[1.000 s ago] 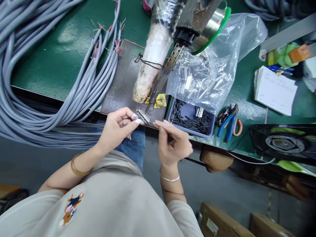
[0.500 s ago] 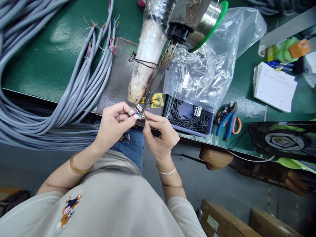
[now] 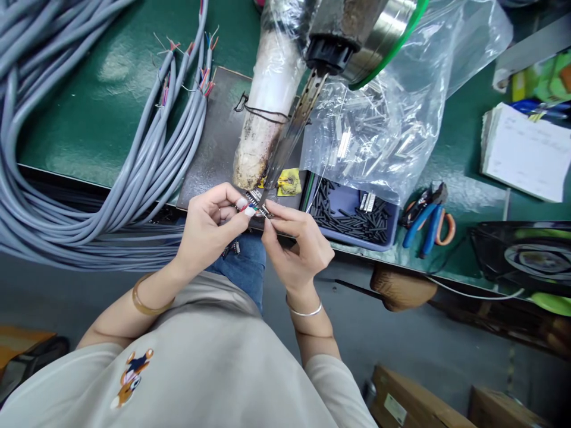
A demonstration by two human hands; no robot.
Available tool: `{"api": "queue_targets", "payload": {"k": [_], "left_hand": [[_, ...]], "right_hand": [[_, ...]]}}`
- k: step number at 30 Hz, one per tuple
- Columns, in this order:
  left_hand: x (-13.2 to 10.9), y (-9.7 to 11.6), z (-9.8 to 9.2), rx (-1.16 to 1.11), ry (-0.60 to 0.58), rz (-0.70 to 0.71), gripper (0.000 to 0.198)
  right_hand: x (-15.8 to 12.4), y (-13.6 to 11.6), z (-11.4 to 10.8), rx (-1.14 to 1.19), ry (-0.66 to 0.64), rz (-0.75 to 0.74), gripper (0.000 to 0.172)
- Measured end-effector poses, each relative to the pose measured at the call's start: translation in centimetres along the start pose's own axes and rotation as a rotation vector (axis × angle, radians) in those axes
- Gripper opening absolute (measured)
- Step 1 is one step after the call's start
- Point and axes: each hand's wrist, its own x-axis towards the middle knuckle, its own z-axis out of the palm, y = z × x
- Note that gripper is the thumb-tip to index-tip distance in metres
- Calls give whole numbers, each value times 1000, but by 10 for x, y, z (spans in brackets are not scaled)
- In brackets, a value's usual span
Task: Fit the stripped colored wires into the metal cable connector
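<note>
Coloured wires (image 3: 253, 206) are pinched between the thumb and forefinger of my left hand (image 3: 216, 220), beside a small pin connector (image 3: 254, 197). My right hand (image 3: 297, 238) is closed at the connector's right end, thumb and forefinger on what looks like a thin wire; the fingers hide most of it. Between the hands, the narrow tip of a mounted soldering iron (image 3: 289, 134) points down at the connector. Whether it touches cannot be made out. The wrapped white arm (image 3: 267, 89) stands just left of the iron.
Grey cables (image 3: 134, 178) with stripped ends lie at the left. A purple tray (image 3: 352, 239) of short black tubes sits right of my hands, under a clear bag (image 3: 401, 113) of connectors. A solder spool (image 3: 379, 44), pliers (image 3: 430, 226), notepad (image 3: 526, 151) and black fan (image 3: 526, 255) are around.
The view has shifted a little, so the scene sits slightly differently in frame. Both hands keep their pinch by the iron's tip, with only slight finger movement.
</note>
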Motion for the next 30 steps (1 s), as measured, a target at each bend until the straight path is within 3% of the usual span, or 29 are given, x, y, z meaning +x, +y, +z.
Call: {"api": "queue_targets", "payload": {"k": [8, 17, 30], "left_hand": [[1, 2, -2, 49, 13, -22, 20], [-2, 0, 1, 93, 14, 39, 16], [-2, 6, 1, 135, 12, 73, 16]], "right_hand": [[0, -4, -4, -93, -46, -87, 20], [0, -3, -3, -17, -39, 27, 20], [7, -11, -7, -113, -56, -2, 17]]}}
